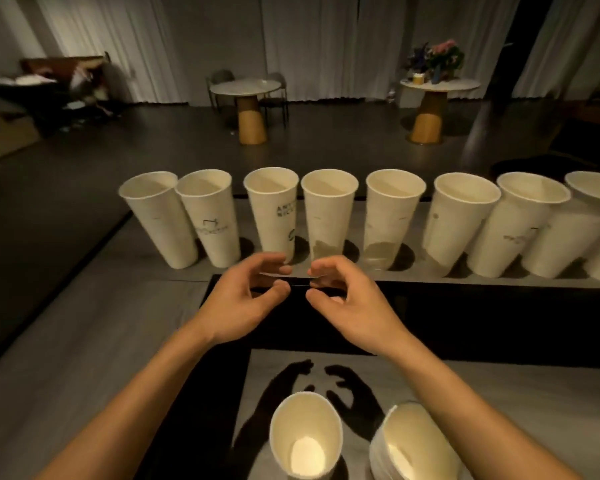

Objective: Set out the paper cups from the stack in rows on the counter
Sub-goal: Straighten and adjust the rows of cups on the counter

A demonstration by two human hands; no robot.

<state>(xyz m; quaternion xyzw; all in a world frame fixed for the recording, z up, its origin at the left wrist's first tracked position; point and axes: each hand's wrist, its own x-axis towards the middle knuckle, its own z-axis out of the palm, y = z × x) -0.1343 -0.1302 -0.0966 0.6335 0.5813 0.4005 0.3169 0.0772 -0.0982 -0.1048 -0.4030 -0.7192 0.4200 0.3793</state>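
Observation:
Several white paper cups stand upright in one row on the raised counter ledge (326, 273), from the leftmost cup (160, 220) to the rightmost cup (589, 216) at the frame edge. Close to me on the lower counter stands a single cup (305, 441), and to its right the stack of cups (416, 445). My left hand (246, 296) and my right hand (347, 299) hover side by side just in front of the row's middle cups. Their fingers are loosely curled, fingertips nearly meeting, and they hold nothing.
The lower counter (499, 393) is grey, with a dark recess between it and the ledge. Beyond the ledge lies a dark floor with two round pedestal tables (246, 88) (437, 85), one bearing flowers (437, 58), and curtains behind.

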